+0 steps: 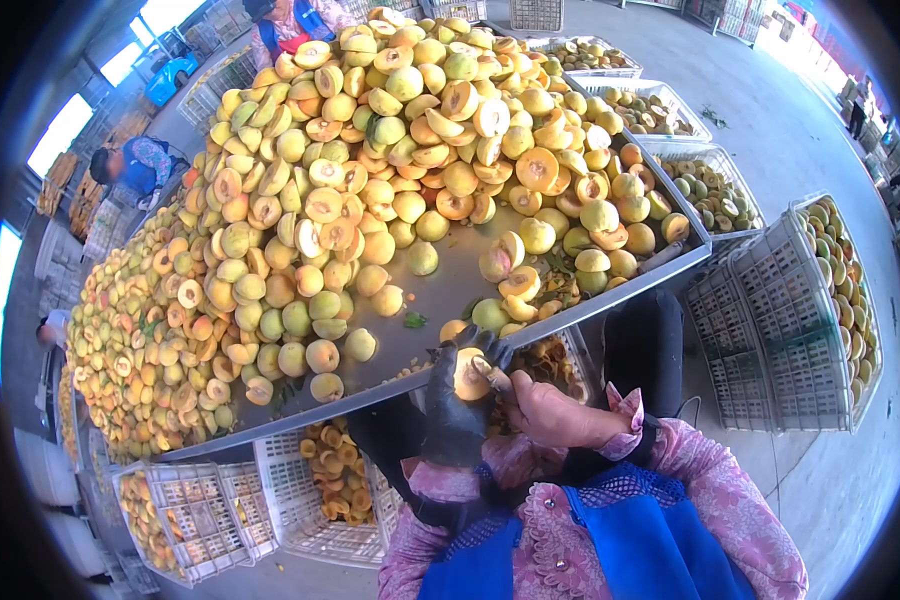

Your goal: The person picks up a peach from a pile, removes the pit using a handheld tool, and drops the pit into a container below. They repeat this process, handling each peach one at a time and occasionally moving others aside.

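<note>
My left hand (453,412), in a dark glove, is closed around a halved yellow peach (469,376) with its cut face up. In my bare right hand (552,411) is a small pitting tool (491,374), its handle mostly hidden by the fingers. The tool's tip meets the cut face of the peach half. Both hands are in front of my body, just off the near edge of the metal table (425,290). Close beyond them, on the table, lie more peaches (490,314), some whole-looking and some cut.
A large heap of peach halves (370,150) covers much of the table. Below its near edge stand crates of fruit (335,470); stacked white crates (780,330) stand at right. More crates (705,190) line the far right side. Other people (135,165) work across the table.
</note>
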`<state>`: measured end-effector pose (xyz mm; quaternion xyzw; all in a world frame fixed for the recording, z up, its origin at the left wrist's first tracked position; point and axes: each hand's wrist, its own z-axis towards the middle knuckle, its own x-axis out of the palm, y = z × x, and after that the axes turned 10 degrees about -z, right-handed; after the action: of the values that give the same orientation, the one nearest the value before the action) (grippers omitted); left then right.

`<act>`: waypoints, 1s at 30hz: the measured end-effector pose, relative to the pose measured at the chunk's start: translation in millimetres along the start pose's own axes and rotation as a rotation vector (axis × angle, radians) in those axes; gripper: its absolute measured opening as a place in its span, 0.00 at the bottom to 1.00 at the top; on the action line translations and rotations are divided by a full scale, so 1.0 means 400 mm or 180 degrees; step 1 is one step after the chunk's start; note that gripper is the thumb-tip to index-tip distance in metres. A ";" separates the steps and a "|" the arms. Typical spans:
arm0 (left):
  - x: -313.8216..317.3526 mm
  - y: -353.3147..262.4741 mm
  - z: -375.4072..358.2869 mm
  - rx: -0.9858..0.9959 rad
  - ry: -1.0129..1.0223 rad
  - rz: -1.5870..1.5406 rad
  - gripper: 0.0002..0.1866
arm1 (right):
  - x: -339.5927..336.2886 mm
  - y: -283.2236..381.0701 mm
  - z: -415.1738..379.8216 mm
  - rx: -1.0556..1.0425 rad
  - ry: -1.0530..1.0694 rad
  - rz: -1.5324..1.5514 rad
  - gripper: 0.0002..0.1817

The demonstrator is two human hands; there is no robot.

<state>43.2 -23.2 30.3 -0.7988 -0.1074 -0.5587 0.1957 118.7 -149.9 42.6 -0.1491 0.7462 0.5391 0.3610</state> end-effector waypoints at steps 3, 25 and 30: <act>-0.008 0.023 -0.003 0.0534 -0.0034 0.1010 0.22 | -0.005 0.003 0.005 0.0131 0.0220 0.0098 0.14; -0.070 -0.027 -0.004 0.2048 0.0679 0.4956 0.15 | 0.035 -0.029 0.053 -0.0041 0.0775 0.0602 0.13; -0.045 -0.009 -0.012 0.1980 0.0549 0.4195 0.16 | -0.014 -0.005 0.060 0.0703 0.1803 0.1683 0.14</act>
<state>31.2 -21.0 15.4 -0.5583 0.2574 -0.3295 0.7165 132.9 -129.6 41.2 -0.0550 0.8822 0.4676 0.0038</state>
